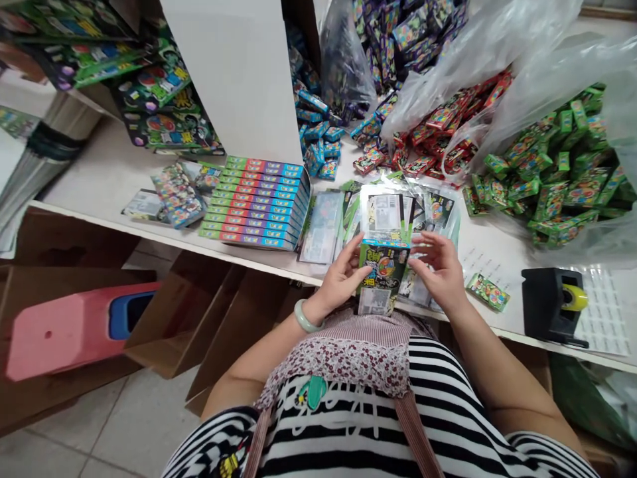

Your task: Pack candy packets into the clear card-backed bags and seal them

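Observation:
A black and green printed cardboard box is tilted towards me at the table's front edge. My left hand grips its left side, the thumb across the printed face and the fingers behind. On the other side my right hand has its fingers apart, thumb close to the box's right edge; whether it touches I cannot tell. Beneath and behind the box lie flat printed plastic sleeves. To the left stands a neat row of filled boxes, with striped green, red, purple and blue edges.
Small green packs, red packs, purple packs and blue packs spill from clear bags at the back. A black tape dispenser and one green pack lie right. Cartons and a pink stool stand below left.

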A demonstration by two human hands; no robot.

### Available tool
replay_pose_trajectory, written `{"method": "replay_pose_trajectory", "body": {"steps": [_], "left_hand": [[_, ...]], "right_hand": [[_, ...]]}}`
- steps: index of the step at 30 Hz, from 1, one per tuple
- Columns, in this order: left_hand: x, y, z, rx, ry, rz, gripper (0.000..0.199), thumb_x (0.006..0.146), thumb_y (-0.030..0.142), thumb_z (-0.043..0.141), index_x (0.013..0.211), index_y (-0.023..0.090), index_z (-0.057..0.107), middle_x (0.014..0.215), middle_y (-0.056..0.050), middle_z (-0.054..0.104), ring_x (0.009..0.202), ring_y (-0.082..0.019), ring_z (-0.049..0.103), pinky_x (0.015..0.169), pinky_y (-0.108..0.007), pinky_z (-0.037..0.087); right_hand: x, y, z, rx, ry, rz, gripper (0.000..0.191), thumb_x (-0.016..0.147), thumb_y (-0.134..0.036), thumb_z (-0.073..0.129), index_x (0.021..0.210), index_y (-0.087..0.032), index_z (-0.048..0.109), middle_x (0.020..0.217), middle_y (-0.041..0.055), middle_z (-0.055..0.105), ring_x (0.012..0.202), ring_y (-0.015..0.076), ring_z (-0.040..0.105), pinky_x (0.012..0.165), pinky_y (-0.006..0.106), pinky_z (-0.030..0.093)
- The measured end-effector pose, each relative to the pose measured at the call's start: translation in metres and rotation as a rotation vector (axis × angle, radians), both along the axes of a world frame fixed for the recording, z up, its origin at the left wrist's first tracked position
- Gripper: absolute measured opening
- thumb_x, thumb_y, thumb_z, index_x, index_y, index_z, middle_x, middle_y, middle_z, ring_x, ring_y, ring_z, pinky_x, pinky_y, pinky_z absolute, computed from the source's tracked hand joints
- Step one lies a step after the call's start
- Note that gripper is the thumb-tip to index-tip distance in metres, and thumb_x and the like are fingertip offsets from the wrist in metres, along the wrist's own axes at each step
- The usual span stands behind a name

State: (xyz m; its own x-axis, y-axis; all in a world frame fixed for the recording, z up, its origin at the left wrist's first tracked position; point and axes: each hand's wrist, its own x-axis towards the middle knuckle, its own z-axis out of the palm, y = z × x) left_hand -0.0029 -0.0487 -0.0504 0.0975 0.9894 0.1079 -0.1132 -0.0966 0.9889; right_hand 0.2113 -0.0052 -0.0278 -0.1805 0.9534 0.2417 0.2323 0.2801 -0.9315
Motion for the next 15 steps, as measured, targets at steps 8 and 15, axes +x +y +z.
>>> {"method": "replay_pose_trajectory", "body": {"steps": [8, 15], "left_hand": [[0.001, 0.022, 0.017, 0.131, 0.146, 0.165, 0.016, 0.094, 0.036, 0.063, 0.098, 0.021, 0.066, 0.101, -0.004, 0.069, 0.094, -0.014, 0.066, 0.087, -0.031, 0.053], [0.024, 0.027, 0.026, 0.010, -0.111, 0.192, 0.020, 0.094, 0.035, 0.062, 0.102, 0.017, 0.065, 0.096, -0.005, 0.071, 0.097, -0.015, 0.069, 0.088, -0.031, 0.054]], "right_hand": [[-0.010, -0.001, 0.002, -0.032, -0.021, 0.040, 0.012, 0.091, -0.033, 0.063, 0.097, -0.026, 0.071, 0.098, 0.0043, 0.070, 0.087, 0.0176, 0.067, 0.068, 0.032, 0.057], [0.010, 0.015, 0.017, -0.309, 0.204, 0.002, 0.043, 0.070, -0.023, 0.085, 0.107, -0.040, 0.071, 0.091, 0.0072, 0.070, 0.077, 0.0209, 0.066, 0.059, 0.037, 0.051]]}}
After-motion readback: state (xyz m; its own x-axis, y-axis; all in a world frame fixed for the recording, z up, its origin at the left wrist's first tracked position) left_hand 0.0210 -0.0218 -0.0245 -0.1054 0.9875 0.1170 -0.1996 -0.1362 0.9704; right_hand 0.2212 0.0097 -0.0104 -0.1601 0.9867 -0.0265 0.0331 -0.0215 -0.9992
